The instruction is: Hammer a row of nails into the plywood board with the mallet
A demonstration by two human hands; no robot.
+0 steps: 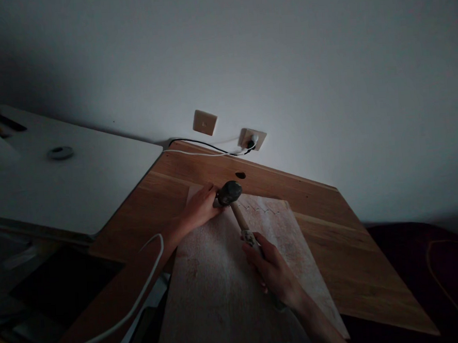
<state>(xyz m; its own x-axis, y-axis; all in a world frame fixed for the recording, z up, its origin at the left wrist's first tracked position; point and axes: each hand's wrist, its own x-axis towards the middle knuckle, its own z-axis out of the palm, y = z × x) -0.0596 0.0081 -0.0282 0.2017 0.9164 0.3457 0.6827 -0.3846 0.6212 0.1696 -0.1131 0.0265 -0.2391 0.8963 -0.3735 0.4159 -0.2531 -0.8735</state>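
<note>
My right hand (274, 272) is closed round the wooden handle of a hammer (237, 207), whose dark metal head is down near the far left corner of a pale wooden board (221, 291). My left hand (200, 207) rests on that corner of the board, fingers curled right beside the hammer head, pinching something too small to make out. A row of small marks or nails runs across the board's far edge (260, 208), to the right of the hammer head.
The board lies on a brown wooden desk (334, 237) with a cable hole (240, 175). A white cable (143, 296) crosses the desk's left edge. A wall socket (252, 138) with plugs and a switch (205, 122) sit on the wall behind. A white table (58, 176) stands left.
</note>
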